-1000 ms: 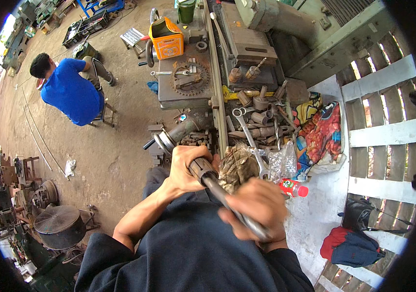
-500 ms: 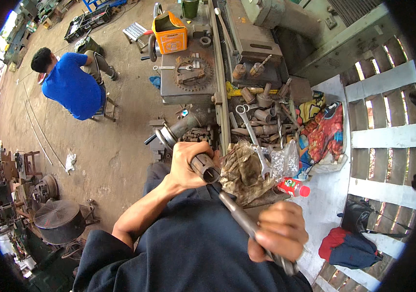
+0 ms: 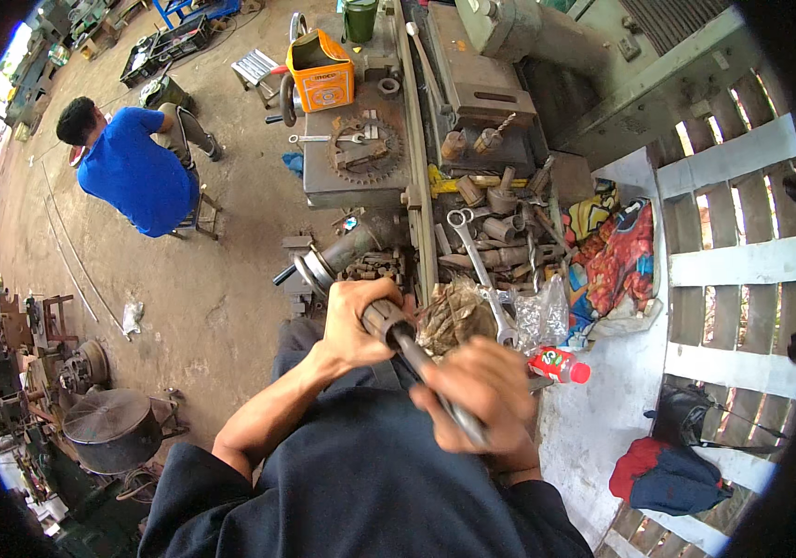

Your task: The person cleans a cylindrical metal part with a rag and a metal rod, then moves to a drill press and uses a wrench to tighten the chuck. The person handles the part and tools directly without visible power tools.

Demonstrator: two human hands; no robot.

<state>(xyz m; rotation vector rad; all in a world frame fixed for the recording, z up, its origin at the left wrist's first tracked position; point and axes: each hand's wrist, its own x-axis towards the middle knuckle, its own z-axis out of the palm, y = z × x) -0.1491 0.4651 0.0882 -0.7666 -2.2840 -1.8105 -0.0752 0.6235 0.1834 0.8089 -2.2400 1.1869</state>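
Observation:
My left hand [image 3: 353, 321] is closed around a dark steel sleeve [image 3: 381, 319] whose slotted, open end faces right and down. In my right hand [image 3: 489, 391], blurred by motion, is a long round metal rod [image 3: 418, 357], its narrower end toward the sleeve. That end meets the sleeve's mouth and seems to sit at least partly inside it; how deep is hidden. The rod slants down to the right, its far end showing below my right fingers. Just beyond my hands lies a greasy crumpled cloth [image 3: 454, 319], with a double-ended wrench [image 3: 480, 260] beside it.
Loose tool holders and drill bits [image 3: 509, 228] cover the machine bed ahead. A red-capped bottle [image 3: 561, 365] lies right of my right hand. A toothed ring [image 3: 367, 153] and an orange container [image 3: 321, 79] rest farther off. A person in blue [image 3: 142, 172] sits at left.
My right hand has moved left and up with the rod, bringing its narrow end from just outside the sleeve to its mouth. My left hand keeps its hold, nearly still.

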